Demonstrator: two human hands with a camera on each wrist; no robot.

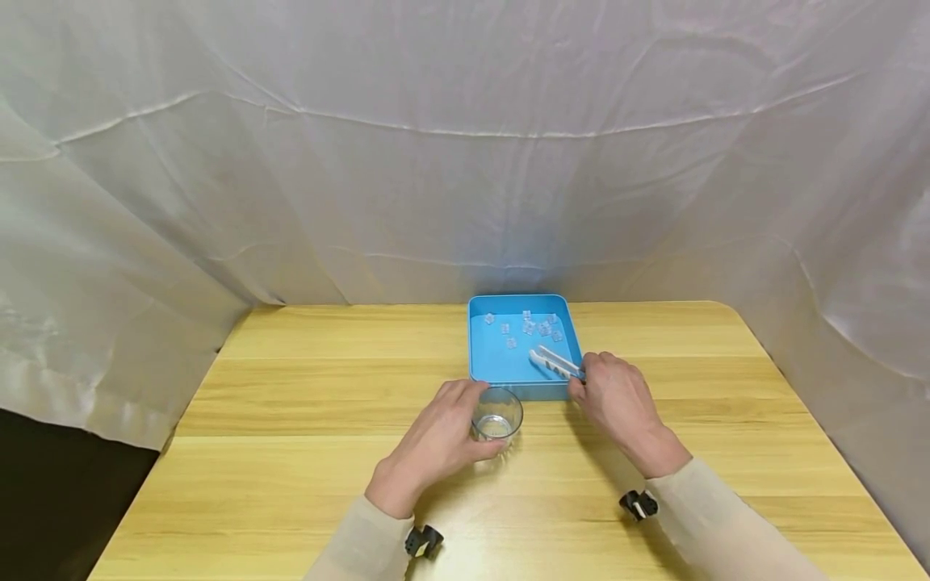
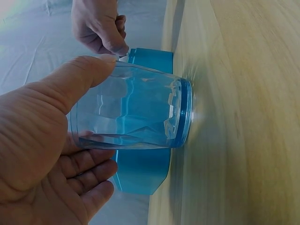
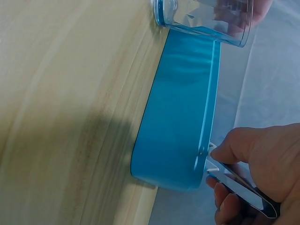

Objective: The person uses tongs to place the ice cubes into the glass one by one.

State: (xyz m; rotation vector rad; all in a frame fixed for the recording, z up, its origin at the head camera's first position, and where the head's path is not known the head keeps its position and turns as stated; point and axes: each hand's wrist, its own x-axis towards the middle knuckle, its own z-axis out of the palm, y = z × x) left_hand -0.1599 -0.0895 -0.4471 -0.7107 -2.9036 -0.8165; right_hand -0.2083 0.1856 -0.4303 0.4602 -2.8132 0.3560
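Observation:
My left hand point(image 1: 438, 433) holds a clear drinking glass point(image 2: 145, 105) near its rim, thumb on one side and fingers on the other. The glass stands upright on the wooden table, just in front of a shallow blue tray point(image 1: 496, 365). Inside the tray lie several clear ice-like cubes point(image 1: 545, 328), mostly toward its far half. Over the tray's near right corner, my right hand point(image 1: 619, 406) grips a pair of metal tongs point(image 3: 243, 190) between thumb and fingers. Their white tips point(image 1: 546, 363) point left into the tray, apart from the cubes.
The wooden table point(image 1: 305, 468) spreads to both sides of the tray. A pale curtain point(image 1: 407, 194) hangs behind the table and along its sides. Small dark cameras point(image 1: 639, 505) sit on both wrists.

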